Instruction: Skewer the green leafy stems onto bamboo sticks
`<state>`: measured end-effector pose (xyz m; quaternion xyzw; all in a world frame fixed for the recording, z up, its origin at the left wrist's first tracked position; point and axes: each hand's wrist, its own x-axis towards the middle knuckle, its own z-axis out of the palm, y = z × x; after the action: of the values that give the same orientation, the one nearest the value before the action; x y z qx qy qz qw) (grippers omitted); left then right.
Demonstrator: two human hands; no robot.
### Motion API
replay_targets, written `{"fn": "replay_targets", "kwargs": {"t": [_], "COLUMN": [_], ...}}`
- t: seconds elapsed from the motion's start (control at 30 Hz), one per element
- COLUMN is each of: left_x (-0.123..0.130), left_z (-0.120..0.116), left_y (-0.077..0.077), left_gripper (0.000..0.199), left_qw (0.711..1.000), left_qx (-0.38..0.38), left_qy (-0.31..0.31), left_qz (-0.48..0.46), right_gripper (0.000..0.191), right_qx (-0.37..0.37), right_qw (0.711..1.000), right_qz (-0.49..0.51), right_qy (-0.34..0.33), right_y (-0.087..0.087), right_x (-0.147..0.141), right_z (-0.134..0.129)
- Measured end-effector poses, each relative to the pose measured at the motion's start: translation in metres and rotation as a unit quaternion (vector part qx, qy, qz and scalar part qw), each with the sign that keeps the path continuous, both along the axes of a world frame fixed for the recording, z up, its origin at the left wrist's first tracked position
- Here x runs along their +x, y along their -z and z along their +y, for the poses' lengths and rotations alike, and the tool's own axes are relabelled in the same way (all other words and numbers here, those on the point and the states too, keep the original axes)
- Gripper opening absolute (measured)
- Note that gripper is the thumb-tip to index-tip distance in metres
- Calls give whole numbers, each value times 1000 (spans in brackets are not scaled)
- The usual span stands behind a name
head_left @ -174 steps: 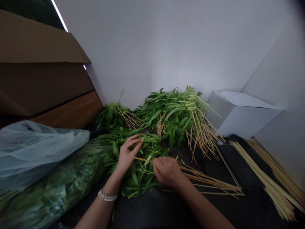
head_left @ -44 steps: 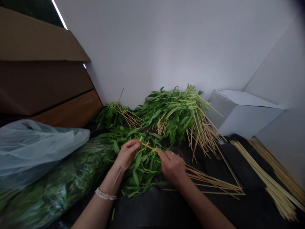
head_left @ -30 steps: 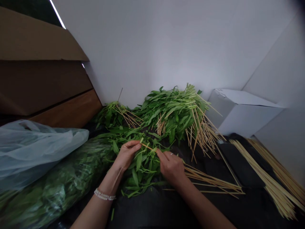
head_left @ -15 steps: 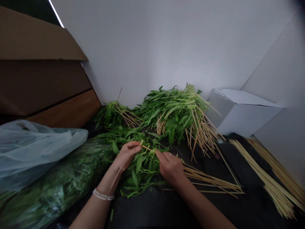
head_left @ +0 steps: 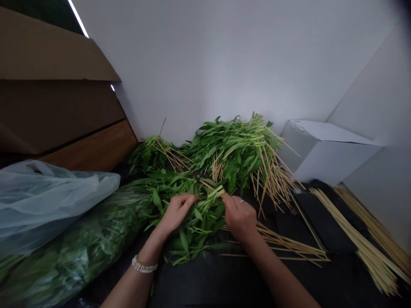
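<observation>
Several pale green leafy stems (head_left: 212, 196) lie side by side between my hands, with their leaves hanging below. My left hand (head_left: 180, 209) is closed at the left side of this bunch, thumb pressed on the fingers. At the cut ends, my right hand (head_left: 240, 216), with a ring on one finger, grips a thin wooden stick (head_left: 207, 185) whose tip shows beyond the stems. Its other end is hidden by the hand. Loose green leaves (head_left: 184, 241) lie on the black surface under both hands.
Skewered greens (head_left: 237, 145) are heaped by the wall, with a smaller pile (head_left: 147, 156) to their left. Bagged greens (head_left: 96, 239) and a whitish plastic bag (head_left: 58, 201) lie left. Right are loose sticks (head_left: 285, 244), stick bundles (head_left: 359, 239), a black flat object (head_left: 324, 222) and a white box (head_left: 337, 149).
My right hand has moved right and slightly up. The stems between my hands now show as a wider bunch, and the stick tip points up and left behind them.
</observation>
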<state>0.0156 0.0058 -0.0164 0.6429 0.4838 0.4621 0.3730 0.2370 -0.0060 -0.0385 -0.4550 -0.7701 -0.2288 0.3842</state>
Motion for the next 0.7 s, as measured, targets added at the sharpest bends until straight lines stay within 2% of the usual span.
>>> {"fn": "replay_targets", "kwargs": {"t": [0.07, 0.13, 0.3, 0.37, 0.47, 0.5, 0.53, 0.63, 0.7], "left_x": [0, -1, -8, -10, -9, -9, -8, -11, -14], "left_z": [0, 1, 0, -2, -6, -6, -5, 3, 10], "left_y": [1, 2, -4, -8, -14, -14, -14, -5, 6], "left_gripper": [33, 40, 68, 67, 53, 48, 44, 37, 33], "left_qw": [998, 998, 992, 992, 988, 986, 988, 997, 995], "left_qx": [39, 46, -16, -38, -108, -114, -101, -22, 3], "left_qy": [-5, -19, -84, -51, 76, 96, 93, -22, -94], "left_qz": [39, 42, -88, -113, -79, -71, -69, -70, -37], "right_gripper": [26, 25, 23, 23, 25, 26, 26, 26, 25], "right_qx": [15, 28, 52, 57, 51, 48, 46, 43, 43], "right_qw": [999, 998, 992, 990, 988, 988, 989, 990, 991], "right_qz": [17, 34, 59, 74, 92, 92, 91, 80, 75], "right_qy": [28, 55, 97, 106, 109, 110, 110, 106, 101], "right_y": [-2, -3, -7, -9, -10, -10, -10, -9, -9], "right_x": [6, 12, 20, 22, 24, 25, 25, 24, 22], "right_z": [4, 7, 11, 12, 12, 12, 13, 12, 11]}}
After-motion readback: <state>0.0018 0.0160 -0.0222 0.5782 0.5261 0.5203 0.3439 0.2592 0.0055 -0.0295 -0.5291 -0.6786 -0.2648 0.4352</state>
